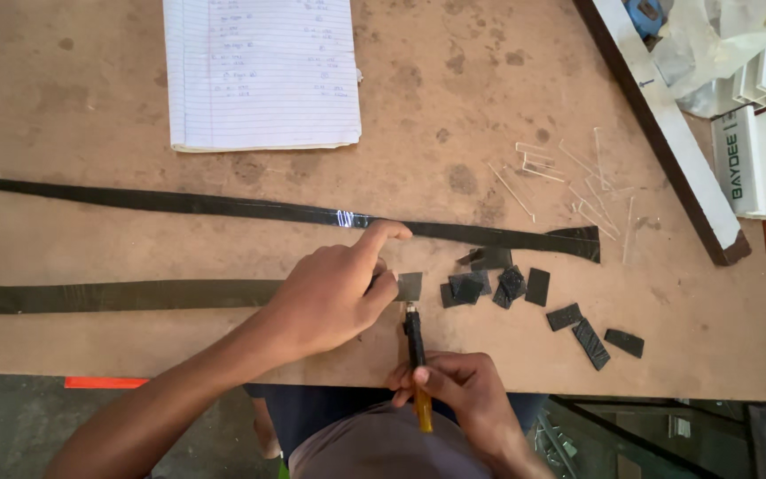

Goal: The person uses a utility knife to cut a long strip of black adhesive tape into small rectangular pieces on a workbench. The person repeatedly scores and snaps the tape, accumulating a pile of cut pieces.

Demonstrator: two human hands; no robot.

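My left hand (334,288) presses down on the right end of a long dark strip (117,296) that lies on the brown board (90,115), index finger stretched toward a second, longer dark strip (223,208) behind it. The short end piece (410,286) of the near strip sticks out past my fingers. My right hand (458,381) grips a cutting tool with a yellow handle and dark head (414,341), its tip touching the strip's end just below that piece.
Several small dark cut pieces (511,286) lie scattered right of my hands. Thin clear slivers (569,177) lie beyond them. A lined notepad (261,71) sits at the back. A white-and-dark bar (667,124) and white boxes (755,160) are at the right.
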